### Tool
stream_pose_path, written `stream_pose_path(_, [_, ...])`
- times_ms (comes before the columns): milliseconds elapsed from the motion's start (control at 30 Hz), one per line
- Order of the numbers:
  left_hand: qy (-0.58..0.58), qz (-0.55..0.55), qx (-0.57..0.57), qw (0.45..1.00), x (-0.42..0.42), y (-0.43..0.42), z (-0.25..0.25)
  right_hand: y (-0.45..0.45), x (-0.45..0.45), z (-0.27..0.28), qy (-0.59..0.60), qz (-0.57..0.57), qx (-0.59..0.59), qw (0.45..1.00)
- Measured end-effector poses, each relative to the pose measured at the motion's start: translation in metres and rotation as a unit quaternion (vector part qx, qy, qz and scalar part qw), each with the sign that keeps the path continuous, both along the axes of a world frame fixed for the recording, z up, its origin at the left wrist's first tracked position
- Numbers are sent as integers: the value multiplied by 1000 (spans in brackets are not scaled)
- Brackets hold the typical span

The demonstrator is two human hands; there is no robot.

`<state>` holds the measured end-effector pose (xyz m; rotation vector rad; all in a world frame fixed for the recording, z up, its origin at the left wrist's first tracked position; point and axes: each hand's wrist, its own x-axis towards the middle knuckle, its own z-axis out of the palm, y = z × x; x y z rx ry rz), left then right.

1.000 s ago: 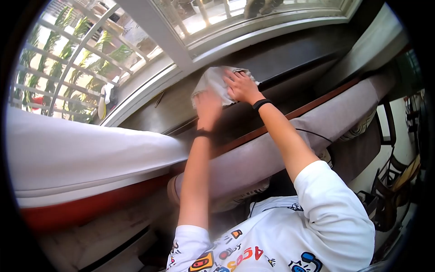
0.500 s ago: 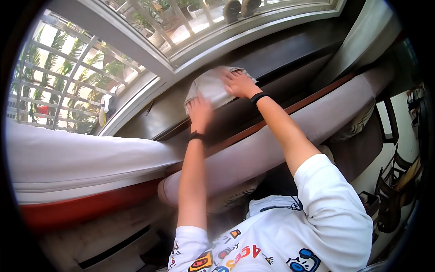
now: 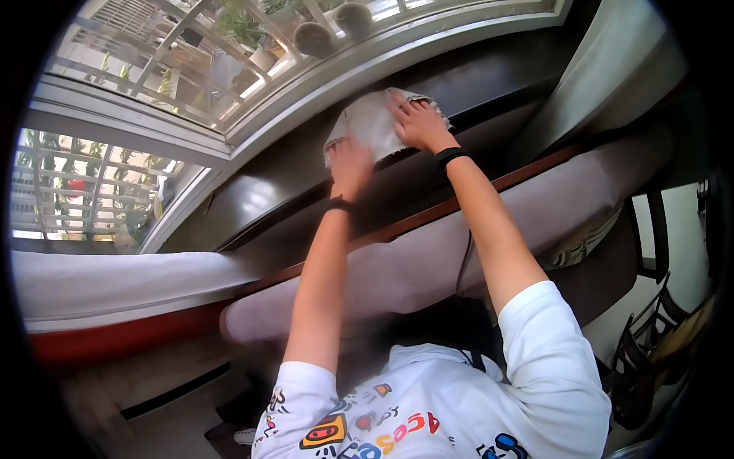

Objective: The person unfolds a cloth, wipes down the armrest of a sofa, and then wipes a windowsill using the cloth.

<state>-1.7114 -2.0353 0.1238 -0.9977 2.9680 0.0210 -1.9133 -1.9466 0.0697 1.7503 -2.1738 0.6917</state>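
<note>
Touching cloth [image 3: 373,118] on window ledge [image 3: 489,75] with blurred left hand [image 3: 352,163]; can't tell if gripping. Resting right hand [image 3: 420,125] spread flat, not clutching, on cloth's right part. Seemingly mid-work: laid out, not yet lifted off; can't judge amount done.

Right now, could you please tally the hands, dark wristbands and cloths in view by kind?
Left hand and right hand: 2 hands
Left wristband and right wristband: 2 dark wristbands
Pale cloth: 1
Total: 5
</note>
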Motion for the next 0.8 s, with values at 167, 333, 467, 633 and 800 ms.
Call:
stream_pose_path(167, [89, -11, -12, 996, -77, 11, -26, 22, -57, 9, -16, -21, 53, 998])
stream_pose_path(333, [154, -23, -4, 988, -84, 8, -27, 18, -45, 13, -16, -37, 12, 999])
stream_pose_path(467, [181, -28, -22, 983, -83, 2, -31, 7, -38, 15, -12, -49, 24, 998])
stream_pose_path(633, [200, -11, -36, 979, -80, 2, -36, 3, -34, 16, -6, -51, 46, 998])
stream_pose_path(800, [230, -13, -34, 973, -75, 3, -37, 2, -29, 14, 19, -54, 28, 998])
